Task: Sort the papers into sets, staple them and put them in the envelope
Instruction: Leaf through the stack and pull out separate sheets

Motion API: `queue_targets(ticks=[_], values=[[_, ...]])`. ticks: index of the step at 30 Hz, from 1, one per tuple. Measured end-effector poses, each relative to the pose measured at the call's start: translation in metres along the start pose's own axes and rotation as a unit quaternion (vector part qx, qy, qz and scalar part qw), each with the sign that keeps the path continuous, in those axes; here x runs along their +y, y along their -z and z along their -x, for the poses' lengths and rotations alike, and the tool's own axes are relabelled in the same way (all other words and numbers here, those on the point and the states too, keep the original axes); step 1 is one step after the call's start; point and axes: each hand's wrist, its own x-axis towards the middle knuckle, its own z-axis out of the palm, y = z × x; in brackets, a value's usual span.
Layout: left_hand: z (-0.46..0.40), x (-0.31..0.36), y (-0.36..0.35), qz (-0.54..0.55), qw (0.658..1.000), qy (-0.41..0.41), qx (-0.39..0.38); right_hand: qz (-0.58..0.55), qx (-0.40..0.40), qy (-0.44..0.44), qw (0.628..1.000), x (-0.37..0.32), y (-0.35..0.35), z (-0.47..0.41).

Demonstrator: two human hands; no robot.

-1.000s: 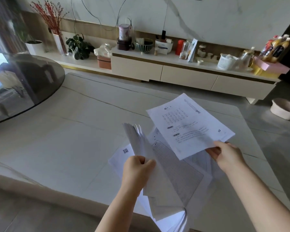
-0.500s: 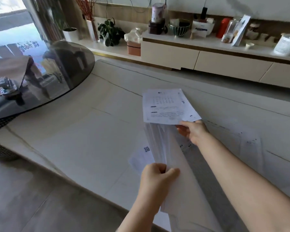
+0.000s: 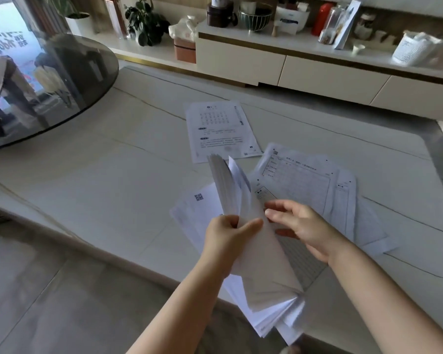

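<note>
My left hand (image 3: 228,235) grips a thick stack of white papers (image 3: 256,254), held tilted on edge above the table's near side, its sheets fanning at the top. My right hand (image 3: 301,227) is beside the stack with fingers spread, fingertips touching its front sheet and holding nothing. A single printed sheet with a grid (image 3: 220,131) lies flat on the table beyond the stack. More printed sheets (image 3: 315,190) lie spread to the right, under my right hand. A sheet with a QR code (image 3: 197,208) lies left of the stack. No stapler or envelope is in view.
The pale marble table (image 3: 100,180) stretches left and far. A dark round glass tabletop (image 3: 49,83) overlaps its far left corner. A low sideboard (image 3: 317,70) with jars, bowls and plants stands behind. The table's near edge runs under my forearms.
My right hand set the grid sheet down flat on the table, let go of it and came back to the stack. The left hand kept hold of the stack.
</note>
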Motion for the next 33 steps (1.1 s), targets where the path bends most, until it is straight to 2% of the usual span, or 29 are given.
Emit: queue_targets(ticks=[5,10,13,15,18,21,23,25,27,28,29,31,33], values=[[0.002,0.003,-0.009,0.036,0.998,0.040,-0.018,0.033,-0.051,-0.003,0.998,0.001,-0.012,0.029],[0.001,0.001,-0.008,0.033,0.998,0.057,-0.013,0.023,0.016,-0.034,0.999,0.008,0.019,0.027],[-0.002,-0.002,-0.005,0.031,0.998,0.062,-0.013,0.070,0.049,-0.061,0.994,0.016,0.041,0.027],[-0.003,-0.004,-0.004,0.025,0.998,0.057,-0.011,0.064,0.056,-0.075,0.994,0.022,0.048,0.029],[-0.003,-0.003,-0.005,0.025,0.998,0.050,-0.016,0.054,0.102,-0.059,0.992,0.035,0.055,0.026],[-0.001,-0.001,-0.006,0.031,0.998,0.059,-0.014,0.183,0.229,-0.040,0.955,0.053,0.062,0.019],[0.000,0.001,-0.007,0.027,0.998,0.057,-0.015,0.238,0.255,-0.055,0.936,0.058,0.062,0.020],[0.003,0.005,-0.009,0.027,0.998,0.057,-0.017,0.338,0.269,-0.059,0.900,0.066,0.060,0.022],[0.007,0.009,-0.010,0.044,0.997,0.067,-0.021,0.417,0.263,0.017,0.870,0.071,0.055,0.023],[0.009,0.012,-0.010,0.051,0.996,0.073,-0.022,0.387,0.252,0.059,0.885,0.068,0.050,0.025],[0.012,0.015,-0.010,0.057,0.995,0.075,-0.026,0.309,0.222,0.079,0.921,0.060,0.043,0.030],[0.014,0.018,-0.011,0.068,0.994,0.076,-0.029,0.134,0.106,0.068,0.983,0.043,0.031,0.043],[0.016,0.020,-0.011,0.069,0.994,0.075,-0.030,0.080,-0.001,0.072,0.994,0.036,0.022,0.057]])
